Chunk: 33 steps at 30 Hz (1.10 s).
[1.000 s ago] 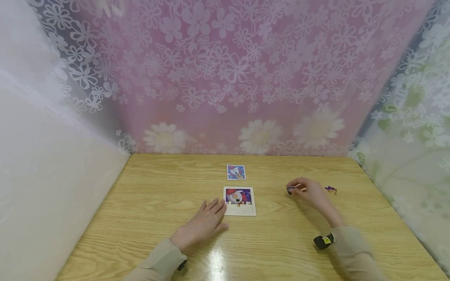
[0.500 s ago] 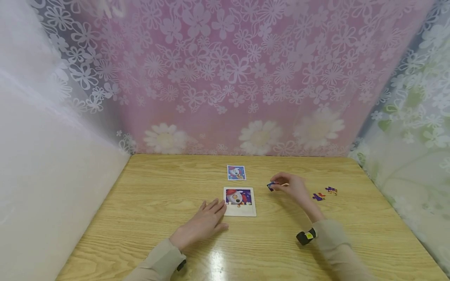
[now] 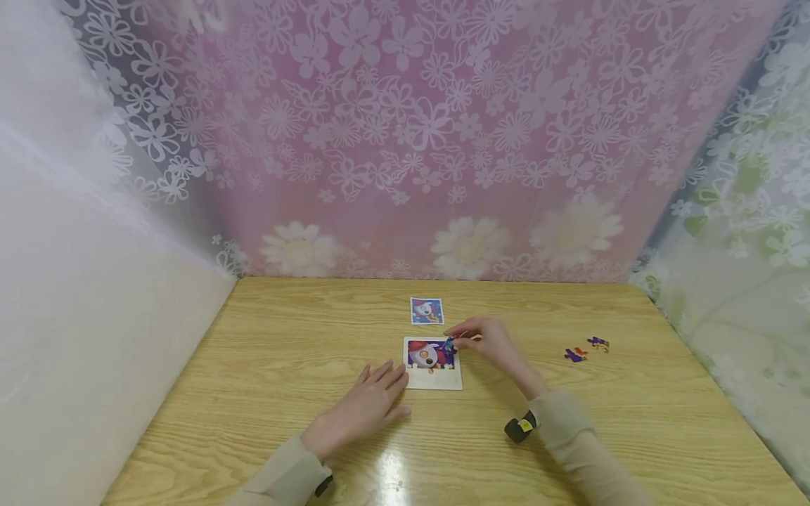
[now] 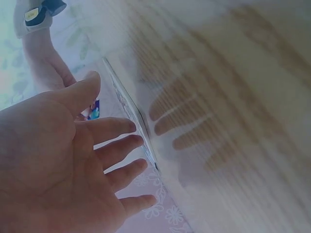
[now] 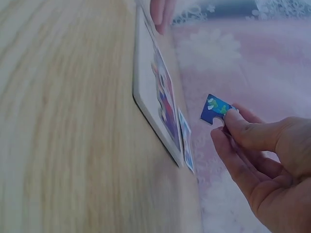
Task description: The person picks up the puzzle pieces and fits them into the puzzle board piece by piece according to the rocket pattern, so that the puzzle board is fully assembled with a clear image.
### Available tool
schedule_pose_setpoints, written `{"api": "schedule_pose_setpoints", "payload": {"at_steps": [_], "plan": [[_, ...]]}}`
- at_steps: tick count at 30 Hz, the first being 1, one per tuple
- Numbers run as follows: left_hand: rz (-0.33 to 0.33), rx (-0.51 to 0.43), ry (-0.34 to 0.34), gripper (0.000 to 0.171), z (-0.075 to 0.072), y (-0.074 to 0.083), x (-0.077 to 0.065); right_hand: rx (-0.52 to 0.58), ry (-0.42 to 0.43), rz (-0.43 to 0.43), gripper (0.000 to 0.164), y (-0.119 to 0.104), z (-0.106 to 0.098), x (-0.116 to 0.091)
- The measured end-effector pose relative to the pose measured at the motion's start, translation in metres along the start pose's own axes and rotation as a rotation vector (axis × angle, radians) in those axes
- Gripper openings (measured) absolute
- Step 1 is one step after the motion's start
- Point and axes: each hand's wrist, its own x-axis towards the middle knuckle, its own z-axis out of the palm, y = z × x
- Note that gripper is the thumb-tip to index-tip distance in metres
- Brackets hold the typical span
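A white puzzle frame [image 3: 433, 380] lies on the wooden table, its upper part filled with joined pieces of a white cartoon character and its lower strip bare. At its left edge rests my left hand [image 3: 363, 407], fingers straight, fingertips touching the border. Above the frame's upper right corner, my right hand [image 3: 490, 344] pinches a puzzle piece [image 5: 216, 108] between thumb and fingers. In the right wrist view that piece is blue with green and white marks, held apart from the board.
Behind the frame lies a small picture card [image 3: 427, 310] with the same character. Two loose areas of purple and orange puzzle pieces [image 3: 576, 355] lie to the right on the table [image 3: 304, 337]. Floral cloth walls [image 3: 405, 140] surround the table's back and sides.
My right hand has moved left with the puzzle piece, from near the loose pieces to over the frame's upper right corner. My left hand has stayed at the frame's edge.
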Motion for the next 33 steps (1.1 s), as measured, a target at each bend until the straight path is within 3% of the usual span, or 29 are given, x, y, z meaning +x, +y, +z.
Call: {"api": "schedule_pose_setpoints", "payload": {"at_steps": [7, 17, 25, 33], "plan": [[0.009, 0.041, 0.003, 0.064, 0.004, -0.002, -0.001, 0.036, -0.109, -0.059, 0.013, -0.01, 0.025, 0.008], [0.012, 0.022, -0.007, 0.064, 0.006, -0.003, -0.001, 0.017, -0.198, -0.025, 0.011, -0.026, 0.052, 0.012], [0.003, 0.004, -0.026, 0.065, 0.002, 0.0, -0.002, -0.071, -0.212, -0.034, 0.009, -0.037, 0.059, 0.013], [0.007, 0.001, -0.019, 0.064, 0.002, 0.0, -0.002, -0.15, -0.227, -0.142, 0.007, -0.035, 0.063, 0.016]]}}
